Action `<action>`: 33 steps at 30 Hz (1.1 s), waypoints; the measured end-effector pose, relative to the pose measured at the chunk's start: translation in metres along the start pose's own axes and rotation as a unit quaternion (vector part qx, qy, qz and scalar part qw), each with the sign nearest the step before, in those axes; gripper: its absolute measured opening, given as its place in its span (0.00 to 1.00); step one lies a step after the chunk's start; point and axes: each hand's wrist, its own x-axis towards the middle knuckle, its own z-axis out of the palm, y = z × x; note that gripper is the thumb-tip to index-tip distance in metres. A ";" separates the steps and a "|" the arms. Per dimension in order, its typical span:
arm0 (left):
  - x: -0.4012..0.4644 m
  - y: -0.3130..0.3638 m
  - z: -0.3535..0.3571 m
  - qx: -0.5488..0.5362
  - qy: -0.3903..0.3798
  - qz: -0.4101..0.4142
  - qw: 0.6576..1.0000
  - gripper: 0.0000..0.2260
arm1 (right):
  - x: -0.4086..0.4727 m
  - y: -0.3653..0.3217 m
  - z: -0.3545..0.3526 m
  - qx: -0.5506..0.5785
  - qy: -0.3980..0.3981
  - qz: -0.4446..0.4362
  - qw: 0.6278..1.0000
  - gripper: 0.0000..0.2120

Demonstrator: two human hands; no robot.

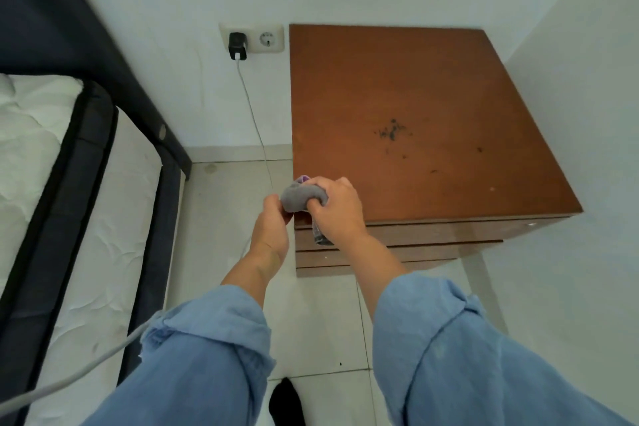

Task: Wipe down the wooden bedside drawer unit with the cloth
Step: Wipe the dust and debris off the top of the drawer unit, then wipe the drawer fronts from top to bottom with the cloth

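The wooden bedside drawer unit (408,107) stands in the room's corner, its brown top bare and marked with dark smudges near the middle. Its drawer fronts show below the front edge. A bunched grey cloth (300,196) with a bit of purple at the top hangs over the unit's front left corner. My right hand (337,211) grips the cloth from the right, and a tail of it dangles under my palm. My left hand (271,230) pinches the cloth's left side from below. Both sleeves are blue and rolled up.
A bed (52,204) with a dark frame and white mattress fills the left side. A wall socket (254,38) holds a black charger (237,45), whose white cable (254,117) runs down between bed and unit. Pale floor tiles (321,322) lie below, white walls behind and to the right.
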 end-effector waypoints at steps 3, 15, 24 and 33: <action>-0.022 -0.008 0.006 0.033 0.027 0.017 0.999 0.20 | -0.021 0.006 0.001 0.015 -0.005 -0.012 1.000 0.13; -0.106 -0.055 0.053 0.328 0.050 0.102 0.938 0.25 | -0.111 0.090 -0.097 -0.002 -0.033 0.050 0.998 0.13; -0.095 -0.074 0.078 0.314 0.091 0.101 0.940 0.32 | -0.135 0.177 -0.164 0.064 0.071 0.174 0.980 0.14; -0.031 -0.096 0.097 0.246 0.280 0.185 0.909 0.39 | -0.093 0.246 -0.188 0.129 0.243 0.214 0.937 0.25</action>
